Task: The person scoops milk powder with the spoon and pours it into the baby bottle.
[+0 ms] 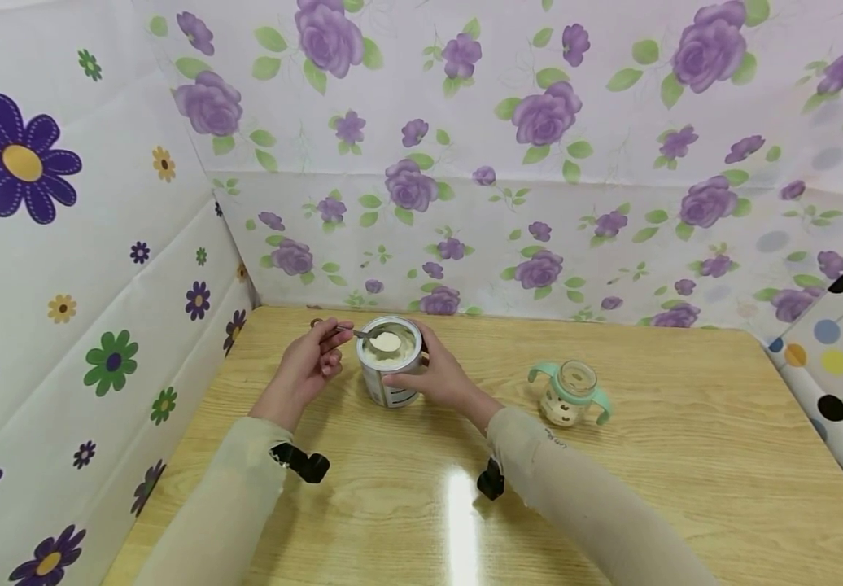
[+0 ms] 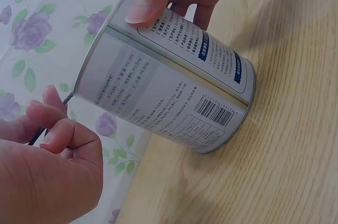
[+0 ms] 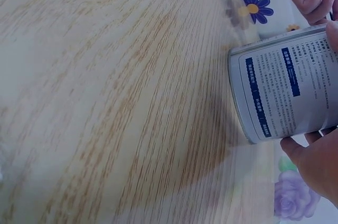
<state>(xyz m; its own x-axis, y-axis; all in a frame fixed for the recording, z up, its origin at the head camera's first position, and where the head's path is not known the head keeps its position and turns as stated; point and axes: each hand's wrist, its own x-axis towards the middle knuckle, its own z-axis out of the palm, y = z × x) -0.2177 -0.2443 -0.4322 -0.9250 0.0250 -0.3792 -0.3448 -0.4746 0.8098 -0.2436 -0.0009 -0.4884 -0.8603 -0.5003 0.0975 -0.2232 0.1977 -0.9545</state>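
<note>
My left hand (image 1: 309, 364) pinches the handle of a metal spoon (image 1: 358, 332). The spoon's bowl, heaped with pale powder (image 1: 386, 342), is over the mouth of an open tin (image 1: 390, 376). More of the same powder lies inside the tin. My right hand (image 1: 439, 370) grips the tin from its right side, thumb at the front near the rim. In the left wrist view the tin (image 2: 169, 81) shows printed text and a barcode, and the left hand (image 2: 58, 166) is beside its rim. The right wrist view shows the tin's lower side (image 3: 280, 84) and part of the right hand (image 3: 319, 166).
A clear bottle (image 1: 566, 397) with mint-green handles and no lid stands right of the tin, with pale contents low inside. The wooden table (image 1: 392, 505) meets a flower-patterned cloth (image 1: 495, 244) at the back and another at the left.
</note>
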